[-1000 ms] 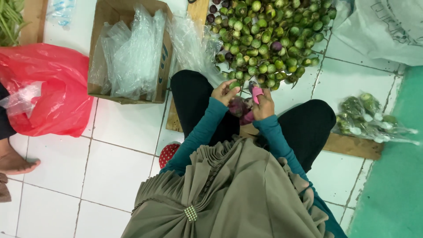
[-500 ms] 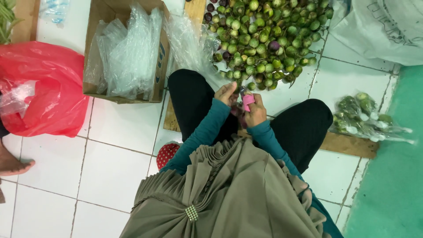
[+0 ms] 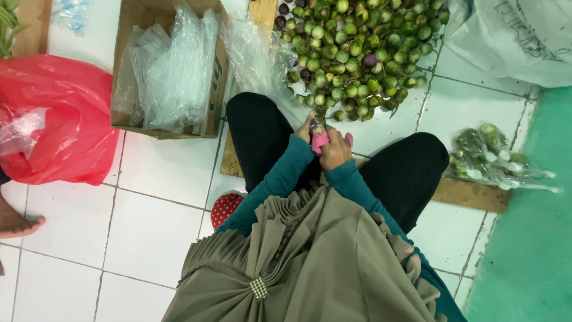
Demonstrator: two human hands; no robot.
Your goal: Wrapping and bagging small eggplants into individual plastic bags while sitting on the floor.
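I sit on a white tiled floor with my knees apart. My right hand [image 3: 335,150] is closed around a small pink tool [image 3: 320,140] between my knees. My left hand [image 3: 308,127] pinches a small round vegetable against the tool's tip. Just beyond my hands lies a heap of small round green and purple vegetables [image 3: 351,50]. A clear plastic bag [image 3: 253,59] lies at the heap's left side, next to my left knee.
A cardboard box [image 3: 170,65] stuffed with clear plastic bags stands at the left. A red plastic bag [image 3: 56,119] lies further left, with another person's bare foot [image 3: 18,223] below it. A filled clear bag of vegetables [image 3: 491,158] lies on the right. A white sack [image 3: 512,36] fills the top right corner.
My hands have stayed together between my knees, with the fingers shifting slightly around the pink tool. The view has moved a little.
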